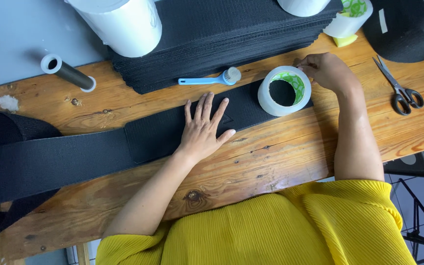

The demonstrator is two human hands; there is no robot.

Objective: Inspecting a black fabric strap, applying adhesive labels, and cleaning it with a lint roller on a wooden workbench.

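My left hand (203, 128) lies flat, fingers spread, on a wide black woven strap (74, 157) that runs across the wooden table (271, 162) from a big black roll at the left edge. My right hand (326, 71) pinches the outer rim of a clear tape roll (284, 91) with a green inner core, which rests on the strap's right end. A folded black patch sits under my left palm.
A stack of black fabric sheets (222, 39) lies at the back with a white roll (123, 24) on it. A light-blue brush (212, 79), a grey tube (69, 74), scissors (399, 88), another tape roll (349, 17) and a black roll (408, 34) surround the work.
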